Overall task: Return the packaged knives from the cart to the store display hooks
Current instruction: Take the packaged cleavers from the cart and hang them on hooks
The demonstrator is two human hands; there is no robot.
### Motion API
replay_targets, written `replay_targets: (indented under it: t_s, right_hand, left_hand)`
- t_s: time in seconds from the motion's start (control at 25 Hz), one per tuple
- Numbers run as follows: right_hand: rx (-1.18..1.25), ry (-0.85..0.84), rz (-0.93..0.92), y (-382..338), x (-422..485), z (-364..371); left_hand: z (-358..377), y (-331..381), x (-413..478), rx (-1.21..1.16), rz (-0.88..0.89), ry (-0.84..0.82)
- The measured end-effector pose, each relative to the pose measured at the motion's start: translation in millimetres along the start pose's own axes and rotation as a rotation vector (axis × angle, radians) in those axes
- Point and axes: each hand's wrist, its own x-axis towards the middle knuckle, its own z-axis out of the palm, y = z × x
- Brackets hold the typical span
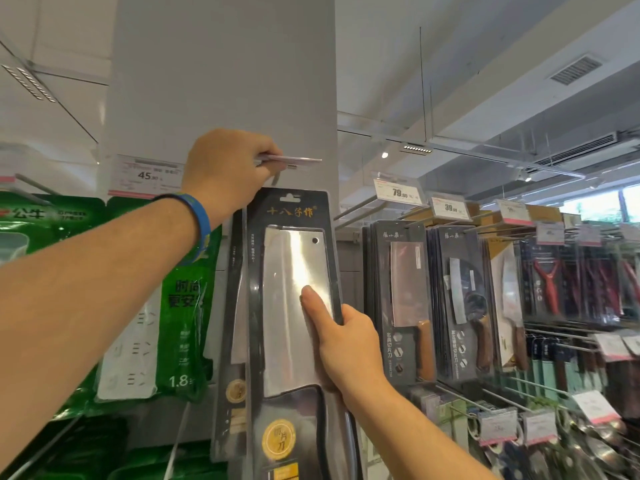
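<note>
A packaged cleaver point(287, 265) in a tall black card with a clear blister stands upright in front of me. My right hand point(341, 341) grips its right edge, thumb lying on the blade's blister. Its hang hole at the top sits just under the display hook point(277, 176). My left hand point(228, 171), with a blue wristband on the wrist, pinches the hook's flip-up price tag holder point(294, 161) and lifts it flat. Another identical package point(232, 341) hangs just behind the one I hold, mostly hidden.
Green power-strip packs point(180, 306) hang to the left under a 45.90 price tag point(149, 174). To the right, hooks carry more packaged knives point(405, 299) and peelers point(547, 282) with price tags. A white pillar point(225, 81) rises behind.
</note>
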Motion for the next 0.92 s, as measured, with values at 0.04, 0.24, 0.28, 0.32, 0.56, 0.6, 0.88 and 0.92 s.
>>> replay_targets:
  t_s: [0.04, 0.24, 0.28, 0.32, 0.56, 0.6, 0.88, 0.92]
  right_hand:
    - [-0.005, 0.026, -0.017, -0.7, 2.5, -2.9]
    - [-0.046, 0.065, -0.011, 3.9, 3.7, -11.5]
    - [-0.021, 0.045, 0.006, 5.8, 1.3, -8.9]
    - [0.003, 0.027, 0.02, 6.2, -0.1, -5.9]
    - [-0.181, 0.001, -0.11, 2.5, -3.8, 5.9]
    - [-0.207, 0.005, -0.114, 6.7, -4.9, 5.3]
    - [-0.06, 0.148, -0.121, 25.5, 0.3, -7.4]
    - [-0.035, 0.131, -0.163, 24.7, 0.6, -4.7]
  left_hand:
    - [-1.5, -1.3, 1.6, -0.029, -0.022, -0.017]
    - [-3.8, -1.0, 12.0, -0.044, -0.074, -0.099]
    - [-3.6, -0.3, 12.1, -0.048, -0.082, -0.098]
    - [-3.5, -0.3, 12.1, -0.055, -0.09, -0.097]
    - [-11.1, -2.9, 16.1, -0.013, -0.068, -0.15]
    - [-12.2, -3.2, 16.5, 0.007, -0.059, -0.159]
    - [-12.6, -2.8, 21.0, 0.095, 0.003, -0.195]
    - [-12.0, -2.7, 21.5, 0.101, 0.005, -0.191]
